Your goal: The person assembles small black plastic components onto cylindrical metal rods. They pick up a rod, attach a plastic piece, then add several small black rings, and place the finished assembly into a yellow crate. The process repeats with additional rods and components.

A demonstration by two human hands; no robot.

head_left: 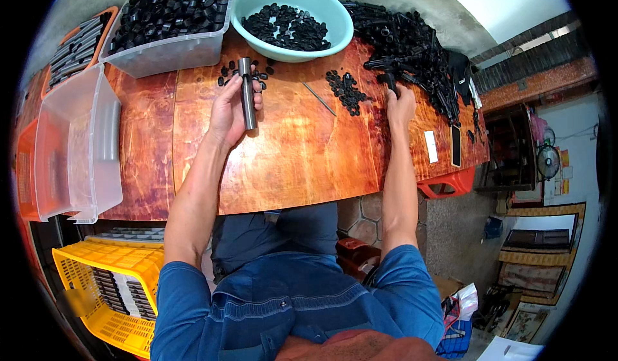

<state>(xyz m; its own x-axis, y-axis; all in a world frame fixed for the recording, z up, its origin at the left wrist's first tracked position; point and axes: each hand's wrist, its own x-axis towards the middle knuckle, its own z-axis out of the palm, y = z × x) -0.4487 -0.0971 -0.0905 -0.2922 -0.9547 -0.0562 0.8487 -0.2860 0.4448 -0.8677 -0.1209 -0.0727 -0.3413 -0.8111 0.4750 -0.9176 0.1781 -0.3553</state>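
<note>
My left hand (225,113) is closed round a dark grey metal tube (248,107), which stands nearly upright above the wooden table (283,168). A slot or notch shows near the tube's upper end. At the right, my right hand (402,105) grips a black plastic part (388,80) at the near edge of a large heap of black parts (418,49); its exact shape is partly hidden by the fingers. Small black caps (347,96) lie in a group left of that hand. More loose black pieces (263,76) are scattered behind the tube.
Behind stand a light green basin (293,56) of black caps and a clear bin (170,57) of black rings. An orange tray (108,36) holds grey tubes. A thin rod (318,98), a phone (456,146) and a white slip (430,147) lie on the table. A yellow crate (119,327) stands lower left.
</note>
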